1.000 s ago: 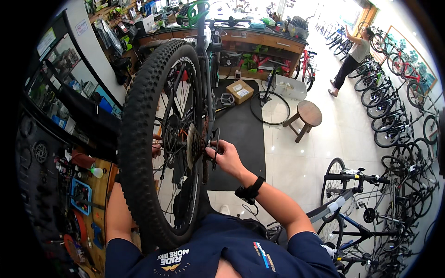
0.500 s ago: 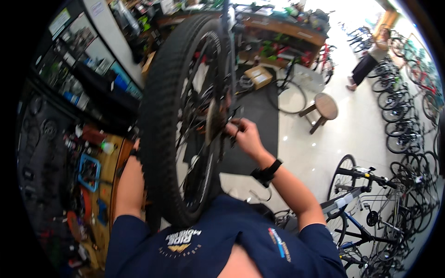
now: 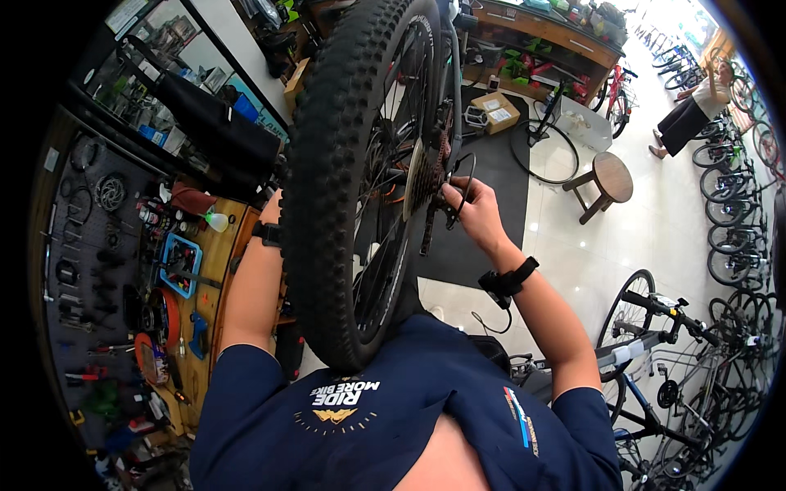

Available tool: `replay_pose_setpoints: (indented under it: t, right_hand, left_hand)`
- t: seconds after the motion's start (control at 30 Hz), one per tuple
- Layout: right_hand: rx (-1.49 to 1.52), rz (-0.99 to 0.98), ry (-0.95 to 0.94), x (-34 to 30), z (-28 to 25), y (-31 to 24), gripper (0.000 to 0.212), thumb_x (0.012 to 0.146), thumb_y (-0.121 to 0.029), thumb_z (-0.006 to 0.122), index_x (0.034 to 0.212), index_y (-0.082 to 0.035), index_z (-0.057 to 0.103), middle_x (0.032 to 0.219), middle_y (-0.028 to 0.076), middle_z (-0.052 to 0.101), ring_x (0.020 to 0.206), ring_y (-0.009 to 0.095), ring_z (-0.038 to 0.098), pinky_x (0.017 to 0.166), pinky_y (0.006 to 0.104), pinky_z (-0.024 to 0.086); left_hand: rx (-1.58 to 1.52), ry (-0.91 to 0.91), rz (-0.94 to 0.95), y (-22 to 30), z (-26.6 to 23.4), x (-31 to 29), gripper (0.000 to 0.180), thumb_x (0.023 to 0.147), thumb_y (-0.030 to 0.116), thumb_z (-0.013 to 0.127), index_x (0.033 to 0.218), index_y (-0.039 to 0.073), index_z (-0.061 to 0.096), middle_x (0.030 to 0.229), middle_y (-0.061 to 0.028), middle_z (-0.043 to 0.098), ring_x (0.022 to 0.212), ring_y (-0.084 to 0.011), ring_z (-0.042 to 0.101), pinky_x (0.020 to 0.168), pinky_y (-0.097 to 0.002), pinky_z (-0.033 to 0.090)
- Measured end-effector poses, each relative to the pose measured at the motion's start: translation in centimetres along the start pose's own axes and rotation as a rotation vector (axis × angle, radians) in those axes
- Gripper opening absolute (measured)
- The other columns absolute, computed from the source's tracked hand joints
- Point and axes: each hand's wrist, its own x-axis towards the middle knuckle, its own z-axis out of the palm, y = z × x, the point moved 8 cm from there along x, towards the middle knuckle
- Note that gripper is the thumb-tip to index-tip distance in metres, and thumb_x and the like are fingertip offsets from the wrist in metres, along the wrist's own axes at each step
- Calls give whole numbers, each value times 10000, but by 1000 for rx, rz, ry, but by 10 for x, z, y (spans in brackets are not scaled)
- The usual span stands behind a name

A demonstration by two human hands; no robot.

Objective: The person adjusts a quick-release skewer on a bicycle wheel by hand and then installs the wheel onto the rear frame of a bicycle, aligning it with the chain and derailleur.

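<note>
A bicycle's rear wheel with a knobby black tyre (image 3: 323, 180) stands upright close in front of me. On its right side are the cassette (image 3: 421, 182) and the chain (image 3: 443, 147). My right hand (image 3: 477, 214) is closed in a pinch on the rear derailleur (image 3: 451, 214) beside the cassette, next to a looped black cable (image 3: 470, 168). The exact spot under the fingertips is partly hidden. My left hand (image 3: 273, 206) is at the wheel's left side, where the tyre hides its fingers and anything in them. Both wrists wear black bands.
A wooden bench (image 3: 214, 266) with a blue tray (image 3: 181, 266) and tools is at left, beside a tool-hung pegboard (image 3: 102, 237). At right are a wooden stool (image 3: 612, 177), a loose wheel (image 3: 544, 153), parked bicycles (image 3: 729, 204) and a standing person (image 3: 696, 106). Ahead lies a cardboard box (image 3: 496, 112).
The whole view has shifted, so the wheel and both arms appear farther right and the wheel higher. My right hand stays at the derailleur, with the cable loop now plainer.
</note>
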Motion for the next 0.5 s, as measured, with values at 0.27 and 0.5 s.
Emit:
replay_pose_setpoints:
  t: [0.27,0.5]
  right_hand:
    - [39,-19,-5,2,0,10,341,887,-250,702,997,70,653,660,-39,511,593,44,403,523,232,343]
    - [-40,46,-74,4,-1,14,351,929,-222,675,1103,78,622,905,49,680,806,79,612,734,231,498]
  left_hand:
    - [-179,-48,-21,-5,1,17,514,1031,446,372,1310,36,507,1010,-104,668,737,-89,529,653,-256,419]
    - [-184,125,-25,24,11,20,520,1033,456,382,1307,34,513,1009,-74,665,750,-77,529,644,-250,409]
